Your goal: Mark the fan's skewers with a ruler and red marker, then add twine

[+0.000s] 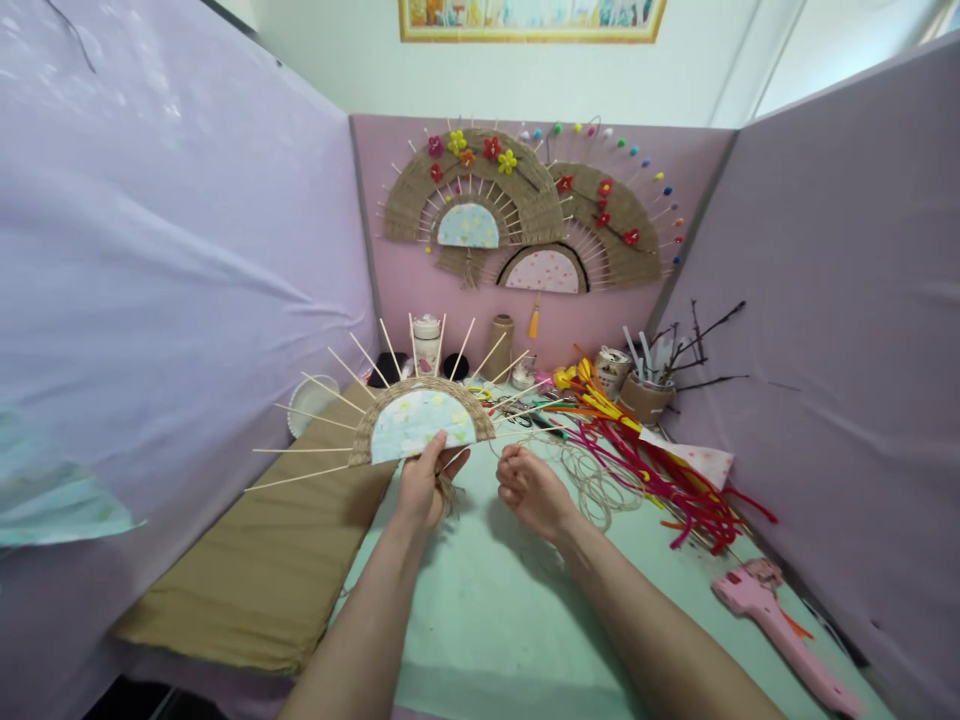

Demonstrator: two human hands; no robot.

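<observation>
My left hand [429,485] grips the straight lower edge of a half-round woven fan [420,424], thumb on its pale blue floral centre. Brown twine is woven in a band around that centre, and thin wooden sticks fan outward from it. A twine tuft hangs below my left fingers. Just right of the fan's lower right corner, my right hand [531,488] is closed in a pinch. A strand of twine runs from that corner towards it, but the pinched fingertips are too small to make out clearly. Loose twine [600,490] lies coiled beyond my right hand.
A brown padded board [262,560] lies at left. Red and yellow pipe cleaners [630,450] spread at right, near a pink glue gun [780,630]. Behind stand a twine spool [501,346], a white jar [427,345] and a pot of twigs [646,398]. Finished fans [472,185] hang on the back panel.
</observation>
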